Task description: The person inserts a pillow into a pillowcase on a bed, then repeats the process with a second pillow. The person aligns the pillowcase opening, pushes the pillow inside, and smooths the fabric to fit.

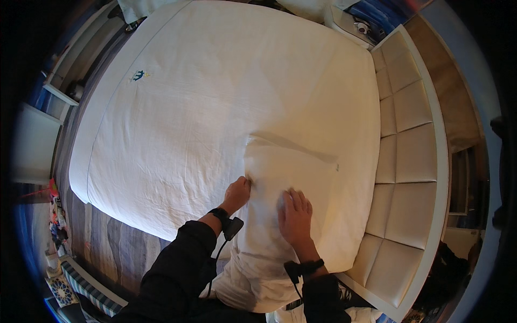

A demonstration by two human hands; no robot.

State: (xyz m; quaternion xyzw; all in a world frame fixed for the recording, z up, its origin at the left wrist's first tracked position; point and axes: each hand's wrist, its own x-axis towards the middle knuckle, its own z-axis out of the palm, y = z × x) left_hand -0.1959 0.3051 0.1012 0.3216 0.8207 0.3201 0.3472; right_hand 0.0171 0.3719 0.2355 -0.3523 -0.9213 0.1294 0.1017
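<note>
A white pillowcase-like cloth [280, 167] lies on the near part of a bed covered with a white sheet [215, 81]. Its far edge has a raised fold, and its near end bunches up and hangs toward my body. My left hand [237, 194] is closed on the cloth's left edge, the fingertips hidden from view. To the right of it, my right hand [295, 217] rests on top of the cloth, fingers stretched out and palm down. Whether anything is inside the cloth, I cannot tell. Each wrist carries a black strap with a small device.
A padded cream headboard [414, 156] borders the bed on the right. At the far right corner is a bedside table [347, 24] with small items. Wood-patterned floor [116, 242] runs along the left, with a striped cushion-like item [91, 285] at lower left.
</note>
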